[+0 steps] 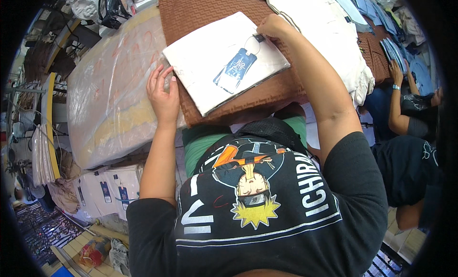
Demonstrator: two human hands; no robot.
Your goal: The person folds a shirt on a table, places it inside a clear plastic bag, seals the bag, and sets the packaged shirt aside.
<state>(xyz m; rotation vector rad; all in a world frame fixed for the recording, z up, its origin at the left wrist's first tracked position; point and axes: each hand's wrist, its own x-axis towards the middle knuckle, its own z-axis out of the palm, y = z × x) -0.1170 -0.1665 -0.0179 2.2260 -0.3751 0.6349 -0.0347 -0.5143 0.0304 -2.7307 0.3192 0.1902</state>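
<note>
At upper centre, the right hand (273, 26) curls on the folded white shirt's (210, 57) far corner, fingertips hidden; the left hand (162, 93) lies spread beside its near-left edge.

A folded shirt (224, 62) lies on a textured mat (205, 14) on the surface, with 1 hang tag (237, 68) on top of it. The right hand (273, 26) rests on its far right corner; the left hand (163, 93) lies at the mat's left edge, beside a plastic-wrapped bundle (112, 91). A stack of folded cloth (329, 29) sits to the right.
</note>
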